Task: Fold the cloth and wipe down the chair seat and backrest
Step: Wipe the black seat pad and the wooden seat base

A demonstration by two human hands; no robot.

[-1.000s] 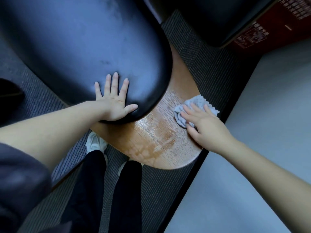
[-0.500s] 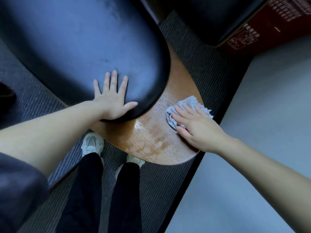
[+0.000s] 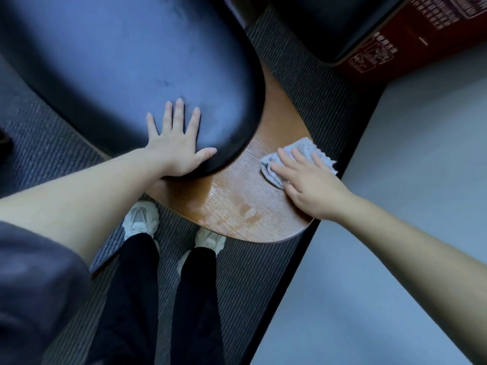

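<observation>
A chair fills the upper left: a black padded cushion over a curved brown wooden panel with wet streaks on it. My left hand lies flat on the cushion's near edge, fingers spread, holding nothing. A small grey folded cloth sits on the wooden panel near its right edge. My right hand presses down on the cloth with fingers extended, covering its near half.
Dark ribbed carpet surrounds the chair. A pale smooth floor lies to the right. A red printed box and another dark seat stand at the top right. My legs and white shoes are below the panel.
My right hand has slid the cloth back and forth over the wood, first toward the cushion, then back toward the right edge. My left hand stays flat on the cushion.
</observation>
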